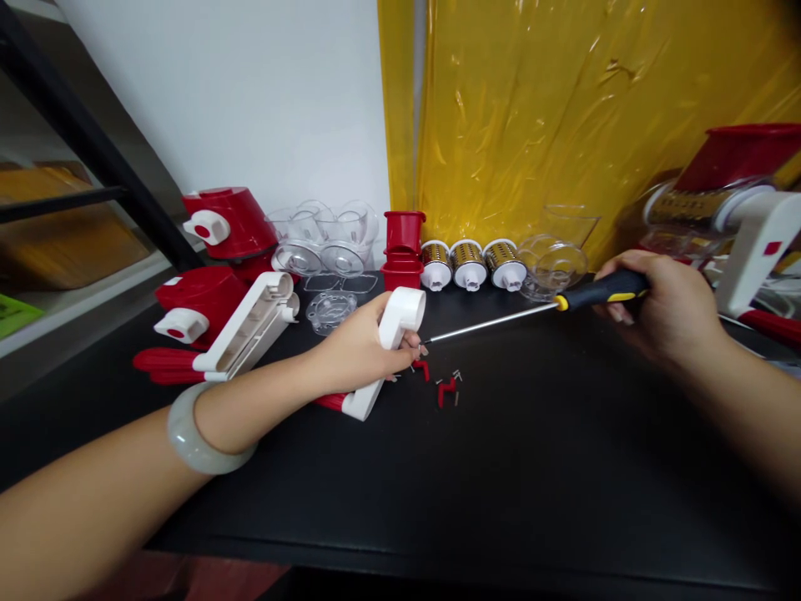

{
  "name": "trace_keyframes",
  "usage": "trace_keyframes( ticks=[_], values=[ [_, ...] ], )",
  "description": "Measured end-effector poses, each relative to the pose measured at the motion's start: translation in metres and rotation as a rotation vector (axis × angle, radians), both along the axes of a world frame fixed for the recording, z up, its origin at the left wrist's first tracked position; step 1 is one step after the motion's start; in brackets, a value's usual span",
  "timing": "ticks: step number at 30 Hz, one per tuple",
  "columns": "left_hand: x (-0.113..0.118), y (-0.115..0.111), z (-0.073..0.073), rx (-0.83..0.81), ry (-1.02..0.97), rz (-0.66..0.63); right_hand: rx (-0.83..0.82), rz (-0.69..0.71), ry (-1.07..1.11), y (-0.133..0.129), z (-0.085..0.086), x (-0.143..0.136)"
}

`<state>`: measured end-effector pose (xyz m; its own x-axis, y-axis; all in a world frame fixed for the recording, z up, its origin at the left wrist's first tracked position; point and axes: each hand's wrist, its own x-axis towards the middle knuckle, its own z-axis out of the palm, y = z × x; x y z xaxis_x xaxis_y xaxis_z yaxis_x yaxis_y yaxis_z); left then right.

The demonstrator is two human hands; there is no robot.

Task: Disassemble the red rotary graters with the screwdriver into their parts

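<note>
Showing no readable text, label, brand, number or sign anywhere.
</note>
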<state>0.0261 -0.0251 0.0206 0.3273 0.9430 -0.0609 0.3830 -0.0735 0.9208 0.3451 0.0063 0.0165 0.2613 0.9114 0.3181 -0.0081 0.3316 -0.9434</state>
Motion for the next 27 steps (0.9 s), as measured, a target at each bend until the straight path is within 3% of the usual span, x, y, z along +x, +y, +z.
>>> trace_keyframes(
  ticks=[17, 23, 27],
  values=[
    [-0.005, 0.005, -0.007, 0.027, 0.088, -0.008, 0.119, -0.023, 0.114, -0.002, 0.009, 0.0],
    [-0.008, 0.002, 0.005, 0.062, -0.189, -0.055, 0.157, -0.002, 0.213, -0.01, 0.016, -0.005],
    [-0.014, -0.002, -0.001, 0.114, -0.35, -0.15, 0.142, 0.0, 0.233, -0.018, 0.018, -0.011]
  ],
)
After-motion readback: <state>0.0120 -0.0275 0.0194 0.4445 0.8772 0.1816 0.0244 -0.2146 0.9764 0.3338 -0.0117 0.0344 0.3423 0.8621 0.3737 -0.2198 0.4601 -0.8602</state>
